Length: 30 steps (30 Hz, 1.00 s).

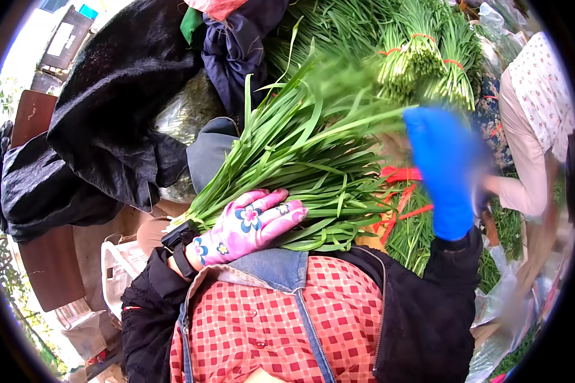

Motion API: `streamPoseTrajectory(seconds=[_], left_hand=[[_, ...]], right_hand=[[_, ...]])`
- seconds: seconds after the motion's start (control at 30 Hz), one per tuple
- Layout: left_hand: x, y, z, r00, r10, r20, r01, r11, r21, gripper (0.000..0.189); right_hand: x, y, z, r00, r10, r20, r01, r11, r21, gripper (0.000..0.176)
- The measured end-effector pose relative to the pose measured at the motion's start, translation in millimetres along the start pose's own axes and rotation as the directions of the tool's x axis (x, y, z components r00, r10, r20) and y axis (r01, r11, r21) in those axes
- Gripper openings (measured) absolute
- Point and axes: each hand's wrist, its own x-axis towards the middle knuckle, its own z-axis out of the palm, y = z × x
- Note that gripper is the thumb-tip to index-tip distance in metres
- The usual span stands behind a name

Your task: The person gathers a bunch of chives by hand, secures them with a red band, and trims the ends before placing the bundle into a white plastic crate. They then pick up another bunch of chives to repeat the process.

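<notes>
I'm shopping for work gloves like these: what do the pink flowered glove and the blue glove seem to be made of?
Pink flowered glove: likely woven cloth, matte, with printed flowers and soft creases across the fingers. Blue glove: smooth, one uniform colour, perhaps rubber or nitrile; motion blur leaves it open.

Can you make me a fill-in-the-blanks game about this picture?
1. The left hand wears a pink glove with ___ printed on it.
2. The right hand wears a ___ glove.
3. The left hand lies on a bunch of long ___ leaves.
4. The bundles at the top are tied with ___ bands.

Missing words: flowers; blue; green; red.
</notes>
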Motion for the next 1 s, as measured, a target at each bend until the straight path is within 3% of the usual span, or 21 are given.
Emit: streamPoseTrajectory(seconds=[0.03,0.1,0.17,0.23,0.3,0.33,0.37,0.43,0.5,0.53,0.57,0.63,0.7,0.77,0.83,0.93,1.0], left_hand=[[1,1,0,1.000,-0.007,0.020,0.008,1.000,-0.009,0.050],[4,2,-2,0.998,-0.014,0.065,0.015,1.000,-0.021,0.049],[6,4,-4,0.999,0.000,0.047,0.000,1.000,0.002,0.048],[6,5,-14,1.000,0.002,0.026,-0.002,1.000,0.024,0.047],[4,7,-44,0.994,-0.106,0.031,0.108,0.992,-0.071,0.047],[-3,4,-53,0.982,-0.169,-0.081,0.157,0.978,-0.136,0.047],[-8,1,-63,0.953,-0.283,-0.111,0.255,0.942,-0.218,0.042],[-26,-6,-68,0.836,-0.510,-0.201,0.487,0.860,-0.155,0.038],[-49,-26,-60,0.711,-0.700,-0.068,0.657,0.696,-0.289,0.041],[-60,-36,-55,0.609,-0.783,0.129,0.761,0.530,-0.375,0.047],[-65,-41,-50,0.445,-0.793,0.417,0.811,0.159,-0.563,0.048],[-66,-42,-48,0.509,-0.740,0.439,0.812,0.245,-0.529,0.050],[-69,-46,-43,0.519,-0.748,0.413,0.801,0.258,-0.540,0.053],[-63,-50,-45,0.497,-0.731,0.468,0.834,0.253,-0.490,0.059],[-58,-53,-48,0.490,-0.681,0.545,0.859,0.272,-0.433,0.062],[-50,-43,-54,0.479,-0.553,0.681,0.799,-0.047,-0.600,0.059],[-54,-33,-60,0.430,-0.653,0.624,0.755,-0.119,-0.645,0.044]], right_hand=[[0,-7,4,0.966,-0.037,-0.256,0.106,0.960,0.259,0.025],[11,-46,13,0.898,-0.337,-0.284,0.408,0.879,0.247,0.029],[7,-77,55,0.891,-0.410,-0.194,0.451,0.847,0.281,0.031],[-16,-83,95,0.917,-0.387,0.099,0.357,0.905,0.232,0.029],[-42,-85,107,0.924,-0.360,0.133,0.331,0.923,0.197,0.029],[-49,-85,104,0.931,-0.343,0.128,0.310,0.924,0.222,0.028],[-59,-84,97,0.923,-0.316,0.220,0.266,0.936,0.230,0.025],[-71,-84,97,0.950,-0.306,0.056,0.282,0.923,0.262,0.029],[-77,-84,94,0.953,-0.297,0.060,0.270,0.923,0.274,0.033],[-79,-84,92,0.955,-0.290,0.064,0.261,0.922,0.286,0.037],[-81,-84,90,0.951,-0.301,0.069,0.268,0.915,0.303,0.037],[-82,-83,85,0.950,-0.312,0.015,0.292,0.905,0.309,0.042],[-85,-83,84,0.950,-0.310,0.024,0.289,0.908,0.303,0.045],[-87,-78,88,0.945,-0.326,0.038,0.287,0.877,0.384,0.046],[-84,-79,81,0.949,-0.314,-0.001,0.296,0.892,0.342,0.046],[-78,-80,81,0.934,-0.358,-0.005,0.333,0.865,0.376,0.045],[-71,-78,85,0.921,-0.385,-0.056,0.379,0.857,0.348,0.042]])
